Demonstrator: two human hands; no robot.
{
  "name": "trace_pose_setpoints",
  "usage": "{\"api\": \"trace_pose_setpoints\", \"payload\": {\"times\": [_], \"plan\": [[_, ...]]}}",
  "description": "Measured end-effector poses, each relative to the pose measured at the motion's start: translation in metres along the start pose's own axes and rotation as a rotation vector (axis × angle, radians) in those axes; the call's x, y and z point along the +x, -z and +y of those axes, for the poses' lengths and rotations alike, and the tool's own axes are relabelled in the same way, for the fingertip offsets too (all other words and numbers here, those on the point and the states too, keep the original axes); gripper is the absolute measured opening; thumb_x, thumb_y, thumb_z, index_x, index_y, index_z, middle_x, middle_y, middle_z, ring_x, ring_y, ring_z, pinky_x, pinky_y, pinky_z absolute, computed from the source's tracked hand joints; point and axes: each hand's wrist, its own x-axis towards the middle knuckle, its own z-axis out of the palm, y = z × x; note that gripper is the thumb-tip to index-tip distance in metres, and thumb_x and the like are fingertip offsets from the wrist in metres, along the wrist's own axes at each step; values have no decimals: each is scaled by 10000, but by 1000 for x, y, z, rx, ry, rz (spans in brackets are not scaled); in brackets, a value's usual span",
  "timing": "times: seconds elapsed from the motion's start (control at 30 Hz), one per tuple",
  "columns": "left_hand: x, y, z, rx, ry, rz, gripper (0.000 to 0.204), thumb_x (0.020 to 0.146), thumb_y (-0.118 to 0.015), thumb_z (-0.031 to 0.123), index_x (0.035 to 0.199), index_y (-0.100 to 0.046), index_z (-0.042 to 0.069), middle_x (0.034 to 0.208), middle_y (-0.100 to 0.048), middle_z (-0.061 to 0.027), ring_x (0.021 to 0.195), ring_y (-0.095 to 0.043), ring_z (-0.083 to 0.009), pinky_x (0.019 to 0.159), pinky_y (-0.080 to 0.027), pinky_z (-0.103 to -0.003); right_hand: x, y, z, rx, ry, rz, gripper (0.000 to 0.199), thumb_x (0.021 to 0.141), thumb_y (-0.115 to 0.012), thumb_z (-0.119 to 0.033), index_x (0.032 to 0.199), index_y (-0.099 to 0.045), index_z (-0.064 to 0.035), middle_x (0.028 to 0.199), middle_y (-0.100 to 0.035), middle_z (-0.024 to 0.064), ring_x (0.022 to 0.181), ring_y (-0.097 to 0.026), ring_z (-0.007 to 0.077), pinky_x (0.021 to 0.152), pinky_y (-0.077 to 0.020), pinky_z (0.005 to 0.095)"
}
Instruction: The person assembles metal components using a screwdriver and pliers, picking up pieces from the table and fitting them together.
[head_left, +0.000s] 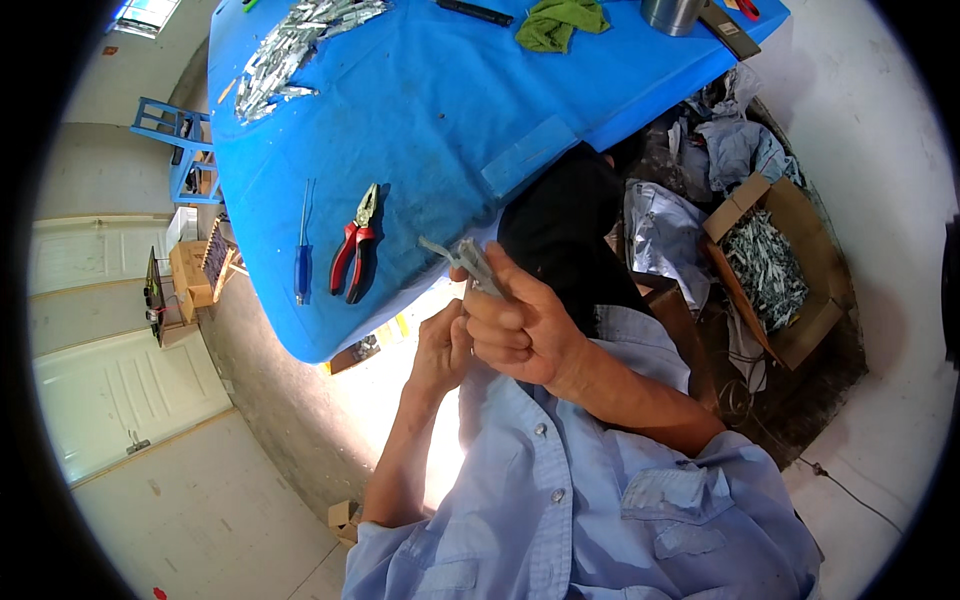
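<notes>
Above my lap, close to the table's near edge, my right hand (525, 325) is closed around small, flat grey pieces (476, 264), metal-looking; their exact kind is not clear. A thin pale strip (434, 247) sticks out from them to the left. Just below, my left hand (438, 347) is curled with its fingers against the right one; whatever it grips is hidden. Pliers (355, 245) with red and black handles lie left of my hands on the blue-covered table (420, 120). Beside them is a screwdriver (302, 262) with a blue handle.
At the table's far left lies a heap of silvery metal strips (285, 60). A green cloth (560, 22), a black rod-like tool (475, 11) and a metal cup (672, 14) are along the far side. A cardboard box (822, 335) of similar metal pieces stands right, near plastic bags (665, 235).
</notes>
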Motion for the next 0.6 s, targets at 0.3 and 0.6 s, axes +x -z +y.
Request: {"api": "trace_pose_setpoints", "payload": {"times": [0.3,0.6], "plan": [[-11,18,31,191,113,51,463,1114,-457,389,866,-606,28,648,-640,-74,565,-628,-171,555,-496,-320,-6,-4,-20,-498,36,156,465,1153,-354,-428,1234,-606,-45,675,-567,8,429,-408,73,405,-321,225],[-16,31,64,375,249,-1,403,1072,-542,316,864,-627,-18,630,-619,-125,552,-615,-230,555,-480,-351,-16,-5,-37,-785,173,441,325,1132,-479,-331,1276,-644,-91,1019,-710,28,870,-703,122,687,-571,263]]}}
